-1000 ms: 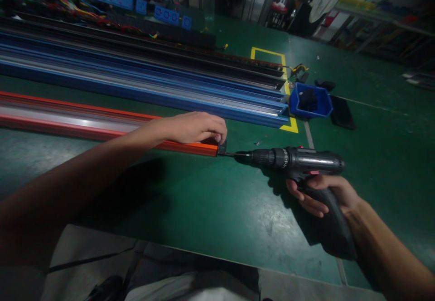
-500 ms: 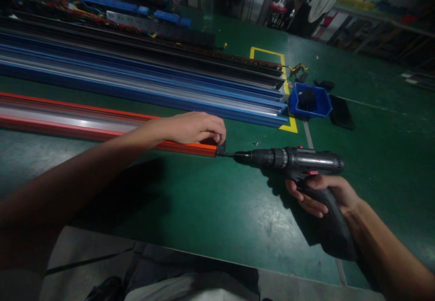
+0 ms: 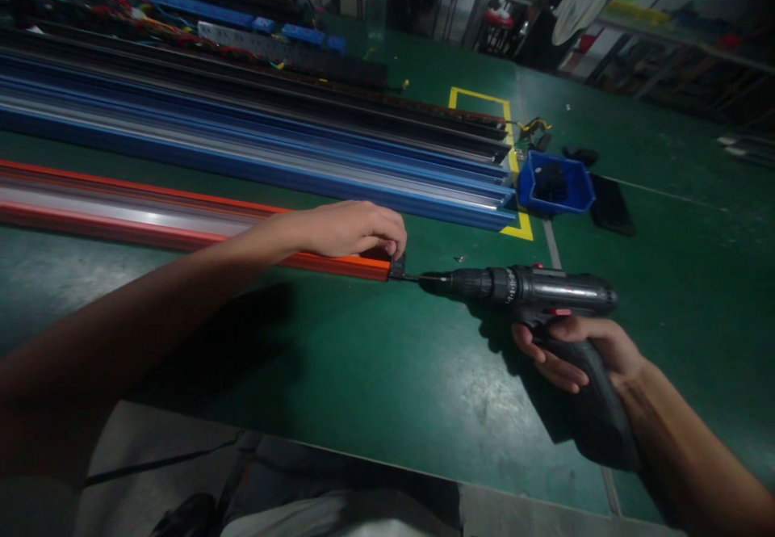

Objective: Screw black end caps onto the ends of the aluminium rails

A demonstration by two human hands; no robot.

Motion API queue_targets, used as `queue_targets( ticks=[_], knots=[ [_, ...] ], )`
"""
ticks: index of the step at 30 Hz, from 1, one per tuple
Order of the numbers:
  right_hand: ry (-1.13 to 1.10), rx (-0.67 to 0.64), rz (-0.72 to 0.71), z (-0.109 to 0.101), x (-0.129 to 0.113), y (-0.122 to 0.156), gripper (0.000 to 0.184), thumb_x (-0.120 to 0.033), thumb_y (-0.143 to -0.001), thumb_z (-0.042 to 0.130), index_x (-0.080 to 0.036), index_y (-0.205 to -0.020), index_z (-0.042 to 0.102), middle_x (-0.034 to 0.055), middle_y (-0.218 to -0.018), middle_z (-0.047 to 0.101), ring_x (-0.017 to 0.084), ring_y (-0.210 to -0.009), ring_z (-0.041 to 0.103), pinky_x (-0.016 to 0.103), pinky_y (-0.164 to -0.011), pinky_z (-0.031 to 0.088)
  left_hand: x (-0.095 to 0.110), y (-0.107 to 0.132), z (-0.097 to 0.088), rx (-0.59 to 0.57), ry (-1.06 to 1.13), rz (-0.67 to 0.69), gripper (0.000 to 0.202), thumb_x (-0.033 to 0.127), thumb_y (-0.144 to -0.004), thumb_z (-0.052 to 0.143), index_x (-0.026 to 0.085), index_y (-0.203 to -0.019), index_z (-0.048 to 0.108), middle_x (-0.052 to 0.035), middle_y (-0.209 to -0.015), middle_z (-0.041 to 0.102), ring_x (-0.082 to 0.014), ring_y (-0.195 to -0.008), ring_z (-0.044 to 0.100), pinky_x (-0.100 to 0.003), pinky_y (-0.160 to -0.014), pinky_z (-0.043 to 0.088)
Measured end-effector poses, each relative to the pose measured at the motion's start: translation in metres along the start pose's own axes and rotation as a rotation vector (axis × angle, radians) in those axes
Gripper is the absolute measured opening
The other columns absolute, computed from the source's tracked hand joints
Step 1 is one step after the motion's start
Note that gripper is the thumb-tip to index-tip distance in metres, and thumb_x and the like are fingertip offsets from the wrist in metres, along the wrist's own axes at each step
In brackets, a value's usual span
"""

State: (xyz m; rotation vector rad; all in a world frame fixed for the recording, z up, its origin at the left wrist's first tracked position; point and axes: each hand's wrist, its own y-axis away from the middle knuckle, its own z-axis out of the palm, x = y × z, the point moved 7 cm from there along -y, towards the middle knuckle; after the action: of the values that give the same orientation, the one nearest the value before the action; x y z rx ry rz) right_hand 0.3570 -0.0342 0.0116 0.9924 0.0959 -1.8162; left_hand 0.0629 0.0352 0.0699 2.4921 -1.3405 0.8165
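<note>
At near right, the right hand (image 3: 572, 351) clasps the drill (image 3: 563, 288), bit (image 3: 412, 278) reaching left to the cap (image 3: 397, 268) ending the orange rail (image 3: 339, 263). The left hand (image 3: 351, 228) rests over that end, fingers (image 3: 396, 237) curled by the cap; whether they pinch it, I cannot tell. Farther off lie blue rails (image 3: 363, 189) and a bin (image 3: 555, 203).

There is one drill (image 3: 545, 288), one orange rail (image 3: 157, 218), one end piece (image 3: 397, 267) and one blue bin (image 3: 557, 203).

Blue rails (image 3: 363, 192) lie alongside black rails (image 3: 363, 109), right ends at yellow tape (image 3: 519, 232). Blue bin (image 3: 558, 204), black pieces (image 3: 550, 180) inside, just beside. White cloth (image 3: 578, 12) hangs in background.
</note>
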Motion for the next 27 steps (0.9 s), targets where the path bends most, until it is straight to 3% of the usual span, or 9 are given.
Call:
queue_targets(
  ticks=[27],
  knots=[
    [0.024,0.063,0.053,-0.0053,0.0028,0.0029,0.026,-0.026,-0.087,0.064,-0.006,-0.099,0.074,0.0055,-0.076,0.068,0.004,-0.038,0.050,0.019,-0.044,0.053,-0.0006,-0.0005,-0.0002,-0.017,0.017,-0.034,0.022,0.021,-0.097,0.051,0.020,-0.089,0.072,-0.0025,-0.098,0.070,-0.0122,-0.085,0.062,-0.023,-0.077,0.040]
  ],
)
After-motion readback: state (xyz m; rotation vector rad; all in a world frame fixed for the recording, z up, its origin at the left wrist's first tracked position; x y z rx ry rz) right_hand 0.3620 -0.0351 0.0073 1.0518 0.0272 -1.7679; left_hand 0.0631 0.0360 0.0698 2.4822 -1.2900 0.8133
